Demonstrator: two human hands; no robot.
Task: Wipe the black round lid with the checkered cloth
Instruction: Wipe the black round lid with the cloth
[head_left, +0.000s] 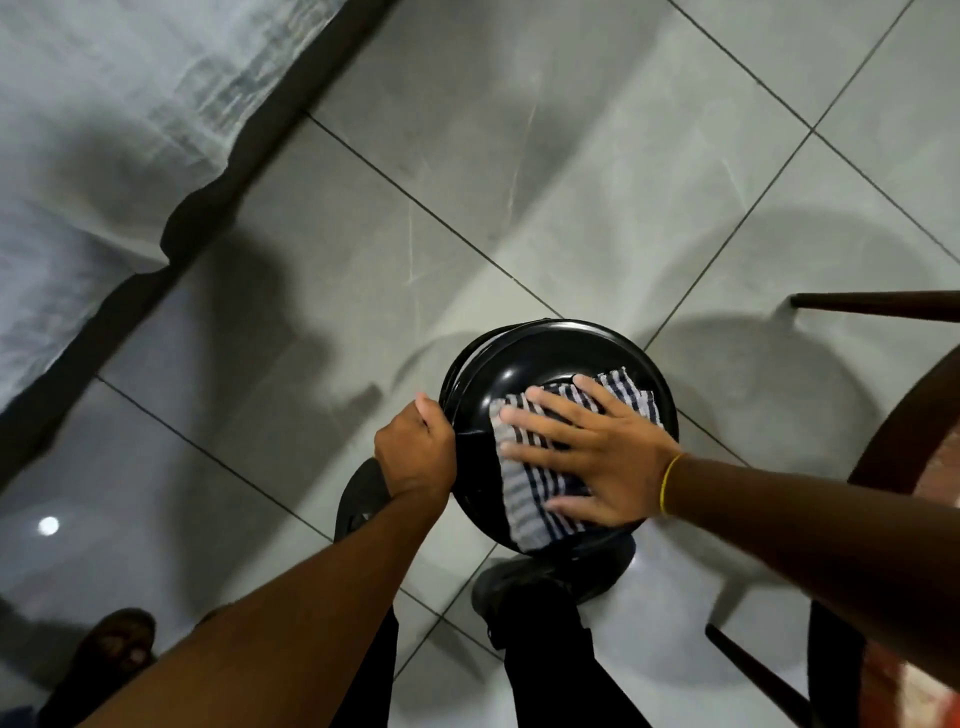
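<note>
A black round lid (540, 358) is held in the air above the tiled floor, its glossy inner face towards me. My left hand (415, 452) grips its left rim with closed fingers. A blue-and-white checkered cloth (524, 493) lies folded across the lid's middle and lower part. My right hand (587, 452) presses flat on the cloth with fingers spread, pointing left. A yellow band circles my right wrist. The lid's lower right part is hidden under the cloth and hand.
Grey floor tiles (571, 182) lie below. A white curtain with a dark hem (130, 130) hangs at the upper left. A dark wooden chair (883, 467) stands at the right edge. My black shoes (519, 582) are under the lid; another person's foot (114, 644) is at lower left.
</note>
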